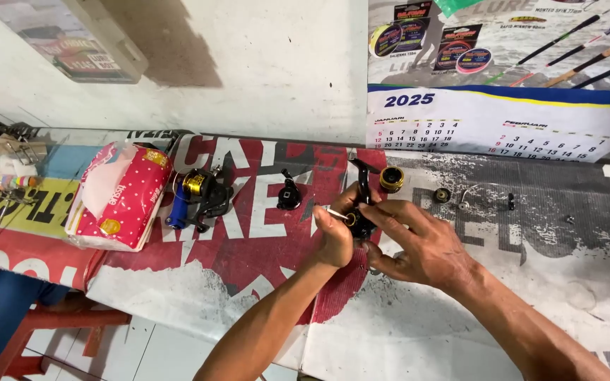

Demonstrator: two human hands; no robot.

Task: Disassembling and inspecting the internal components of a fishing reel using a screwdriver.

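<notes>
Red, white and black printed banner covers the surface (248,282), whose near edge runs from lower left toward the bottom middle, with a red stool and tiled floor below it. Against the white wall behind hangs a large calendar sheet (503,123), white with a blue and yellow band, under a poster of line spools and rods. At the left lies a pink dotted tissue pack (118,197), and just beside it a complete black and gold fishing reel (202,194) with a blue handle knob. Near the middle, both hands meet over a black reel body (359,212): the right hand (425,247) cups it from the right, its grip closed around it, while the left hand (335,236) pinches a thin pale part against its left side. Small parts sit apart behind: a black knob (289,197), a gold-rimmed spool (392,178), a round gear (442,195). Bare grey banner stretches right of the hands.
</notes>
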